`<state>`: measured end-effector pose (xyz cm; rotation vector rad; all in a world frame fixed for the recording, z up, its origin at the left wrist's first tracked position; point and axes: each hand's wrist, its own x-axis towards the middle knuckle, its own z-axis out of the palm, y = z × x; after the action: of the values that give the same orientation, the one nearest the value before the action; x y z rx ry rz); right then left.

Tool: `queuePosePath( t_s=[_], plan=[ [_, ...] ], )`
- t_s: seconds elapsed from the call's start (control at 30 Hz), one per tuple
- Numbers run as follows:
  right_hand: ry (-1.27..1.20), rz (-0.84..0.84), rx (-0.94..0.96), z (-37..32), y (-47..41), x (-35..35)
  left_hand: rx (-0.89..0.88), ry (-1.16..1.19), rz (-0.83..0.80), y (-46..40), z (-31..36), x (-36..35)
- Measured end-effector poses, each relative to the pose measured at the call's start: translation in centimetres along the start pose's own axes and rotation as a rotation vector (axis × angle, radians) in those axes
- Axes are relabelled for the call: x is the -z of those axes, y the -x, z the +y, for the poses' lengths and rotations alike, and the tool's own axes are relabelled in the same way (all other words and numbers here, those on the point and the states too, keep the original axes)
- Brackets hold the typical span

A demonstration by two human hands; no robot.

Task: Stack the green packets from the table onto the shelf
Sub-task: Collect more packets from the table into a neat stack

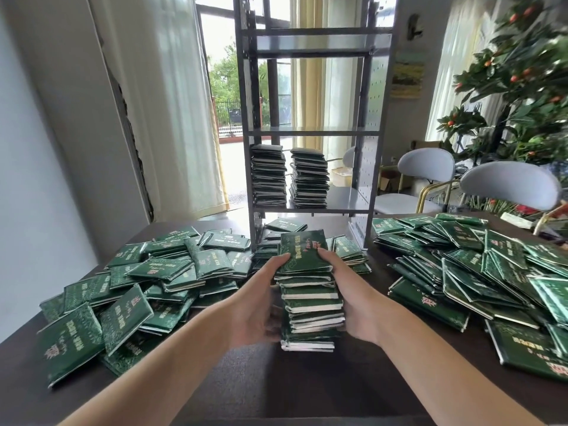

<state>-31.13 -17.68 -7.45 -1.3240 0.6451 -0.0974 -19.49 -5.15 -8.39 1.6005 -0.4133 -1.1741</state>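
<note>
two hands' fingers (pixel 278 261) clamp a packet stack (pixel 310 298) on the dark table (pixel 276 379) before a shelf (pixel 310 130).

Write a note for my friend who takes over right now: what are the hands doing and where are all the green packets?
Left hand and right hand grip a tall stack of green packets from both sides, above the dark table.
Done: two stacks stand side by side on the shelf's lowest board.
Left: put the held stack on the shelf, probably in the free spot to the right of them. Then gather the loose piles on the left and on the right. The upper boards hold no packets.
</note>
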Motion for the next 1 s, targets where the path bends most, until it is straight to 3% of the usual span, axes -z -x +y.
queuePosePath(
  t_s=[0.2, 0.5, 1.0],
  plan=[
    [-0.173, 0.037, 0.007, 0.5, 0.0, -0.5, -0.01, 0.109, 0.013, -0.1, -0.1, -2.3],
    [-0.186, 0.019, 0.022, -0.1, 0.7, 0.4, -0.071, 0.151, 0.049, -0.8, -0.7, -2.6],
    [-0.151, 0.148, 0.181, -9.7, -2.6, 6.8, -0.206, 0.047, -0.029, -5.3, 11.3, -5.8]
  ],
)
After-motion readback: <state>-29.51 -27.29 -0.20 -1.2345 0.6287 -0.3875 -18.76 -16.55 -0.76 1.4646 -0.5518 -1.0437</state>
